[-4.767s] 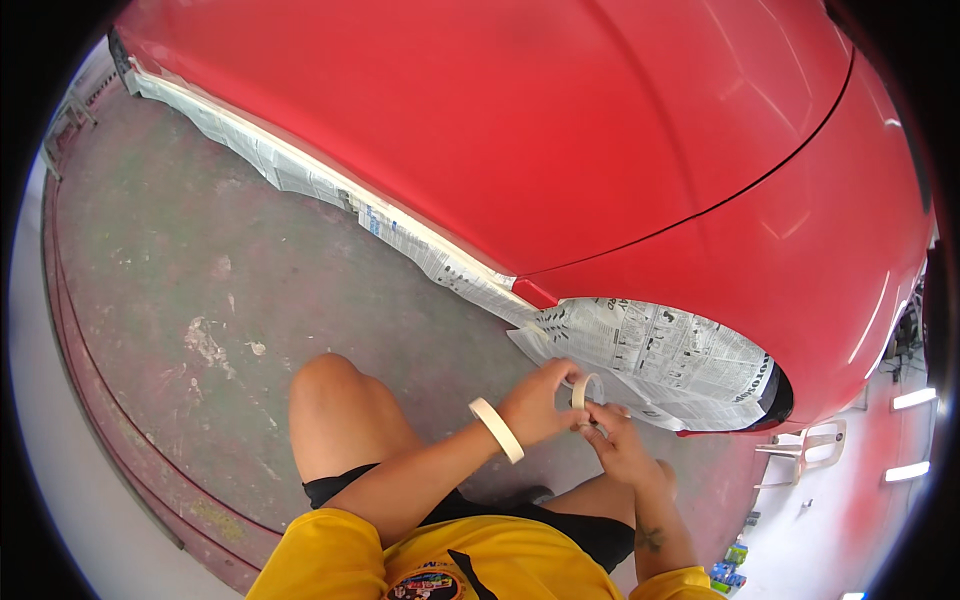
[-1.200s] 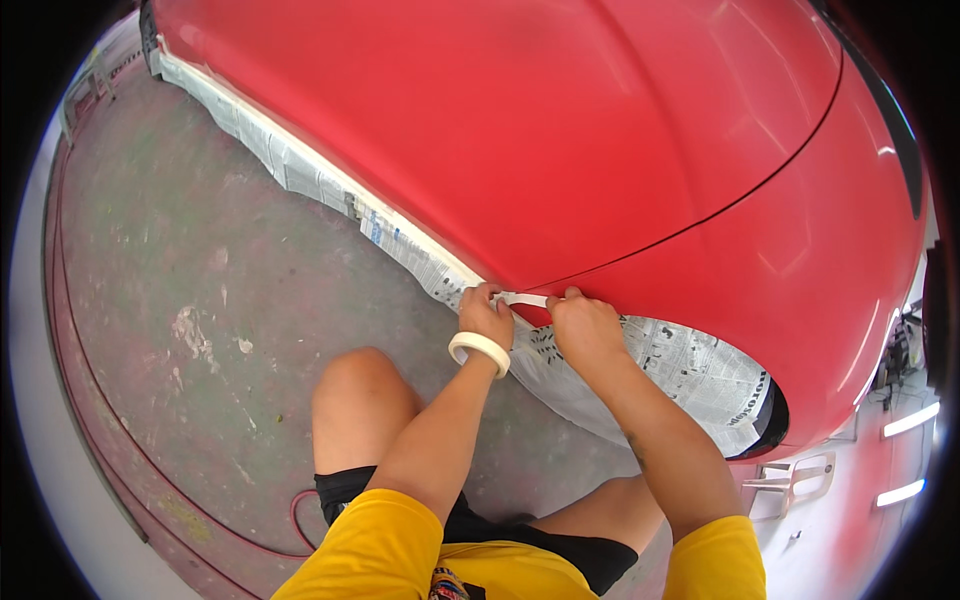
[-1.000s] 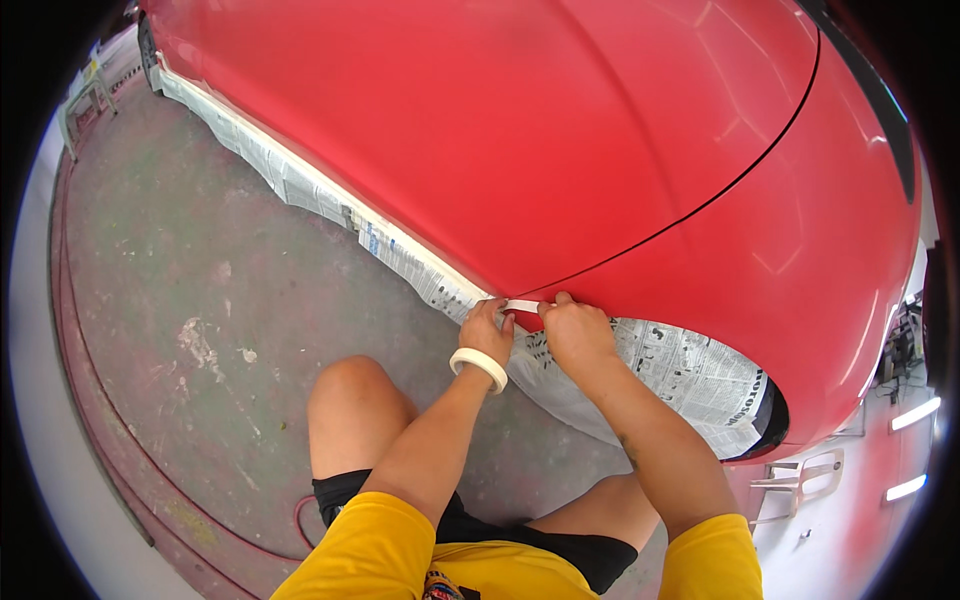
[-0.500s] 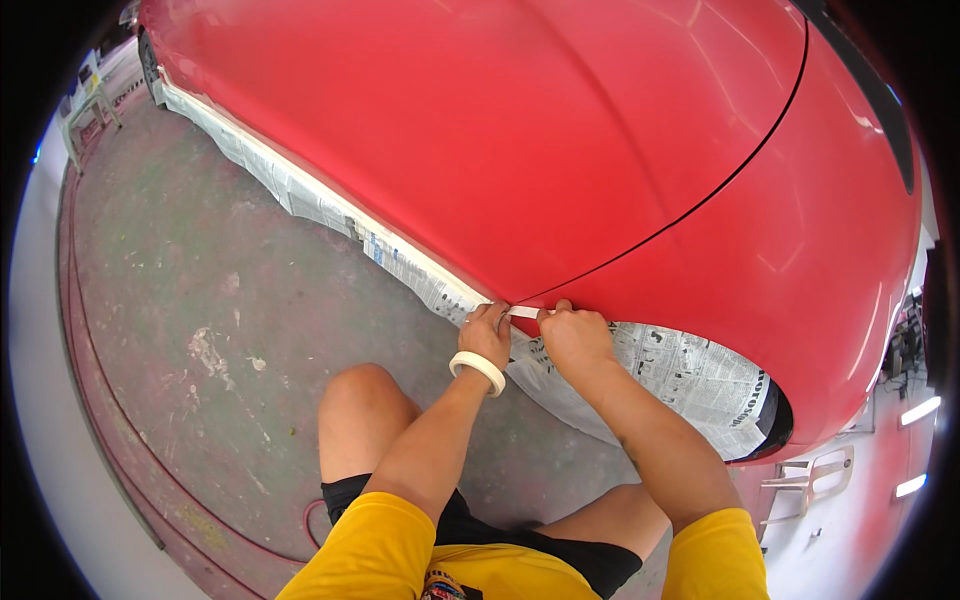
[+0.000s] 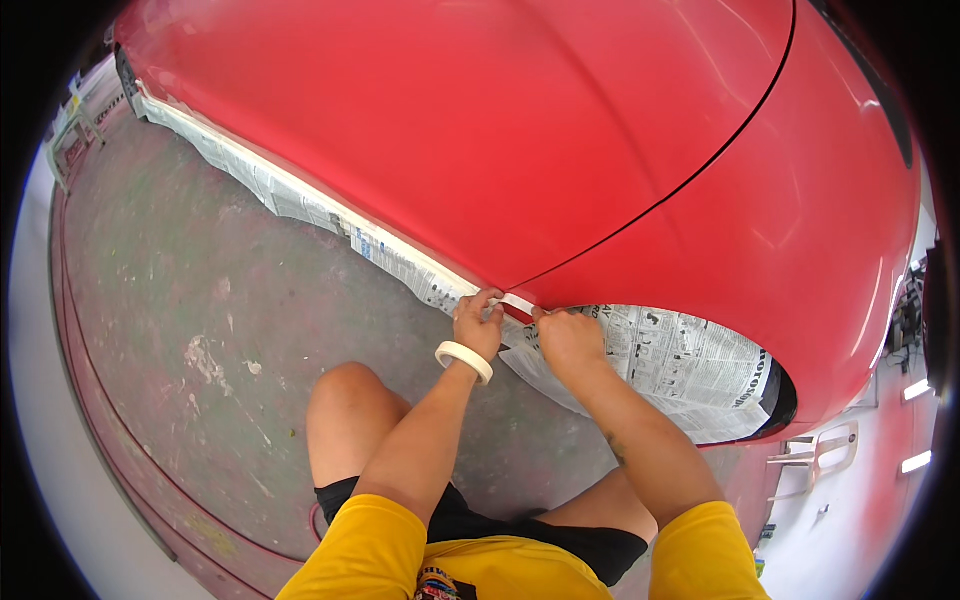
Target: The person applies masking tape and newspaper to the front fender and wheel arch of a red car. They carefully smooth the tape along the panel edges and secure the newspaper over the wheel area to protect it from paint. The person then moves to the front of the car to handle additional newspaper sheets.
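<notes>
Red car panels (image 5: 560,150) fill the upper half of the view, with a dark seam curving between two of them down to the lower edge. Both hands meet at that edge, where a short strip of tape (image 5: 516,302) lies stretched between them against the paint. The left hand (image 5: 478,325) pinches one end of the strip with fingers closed on it, and a tape roll (image 5: 463,360) sits around its wrist like a bracelet. The right hand (image 5: 566,335) is curled with its fingertips pressed on the strip's other end, just beside the seam. Newspaper (image 5: 680,365) covers the wheel arch opening directly under and to the right of the right hand, and more of it runs in a long band along the sill (image 5: 300,205) toward the upper left. Below lies a stained concrete floor (image 5: 200,330). The person crouches in a yellow shirt and black shorts, a bare knee (image 5: 345,395) under the left forearm.
</notes>
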Motion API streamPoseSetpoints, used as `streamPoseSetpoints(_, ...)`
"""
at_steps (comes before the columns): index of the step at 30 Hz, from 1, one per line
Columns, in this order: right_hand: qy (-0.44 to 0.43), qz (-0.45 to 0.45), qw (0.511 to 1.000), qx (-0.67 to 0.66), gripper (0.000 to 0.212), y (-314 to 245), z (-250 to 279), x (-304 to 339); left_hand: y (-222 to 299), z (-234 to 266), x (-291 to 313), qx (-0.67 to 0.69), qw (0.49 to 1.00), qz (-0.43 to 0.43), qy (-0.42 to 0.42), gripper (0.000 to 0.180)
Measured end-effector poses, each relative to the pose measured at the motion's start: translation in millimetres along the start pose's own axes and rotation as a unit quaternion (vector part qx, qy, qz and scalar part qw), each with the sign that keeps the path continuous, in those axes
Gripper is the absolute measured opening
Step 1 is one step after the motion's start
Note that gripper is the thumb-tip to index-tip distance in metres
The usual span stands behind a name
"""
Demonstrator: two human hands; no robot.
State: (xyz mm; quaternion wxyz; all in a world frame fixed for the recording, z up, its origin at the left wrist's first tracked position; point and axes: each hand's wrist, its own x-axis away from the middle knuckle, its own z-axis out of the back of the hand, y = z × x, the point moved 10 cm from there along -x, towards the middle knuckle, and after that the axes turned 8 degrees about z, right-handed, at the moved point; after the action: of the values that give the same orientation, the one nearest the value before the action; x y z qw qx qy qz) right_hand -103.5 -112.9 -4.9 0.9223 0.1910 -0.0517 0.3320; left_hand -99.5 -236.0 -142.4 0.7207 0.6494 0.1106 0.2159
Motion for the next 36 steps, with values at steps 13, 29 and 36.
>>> streamPoseSetpoints(13, 0.035, 0.0, 0.999, -0.015, 0.047, 2.9, -13.1, 12.2, 7.7, 10.2, 9.9, -0.118, 0.992, 0.022, 0.037, 0.038)
streamPoseSetpoints(29, 0.05, -0.009, 0.998, -0.041, 0.046, 1.5, -29.3, 18.1, 78.5, 0.3, 27.4, -0.22, 0.94, -0.26, 0.018, 0.029)
streamPoseSetpoints(36, 0.042, -0.006, 0.997, -0.058, 0.037, 2.0, -23.2, 17.4, 87.3, 0.6, 32.5, -0.244, 0.92, -0.303, 0.032, 0.031)
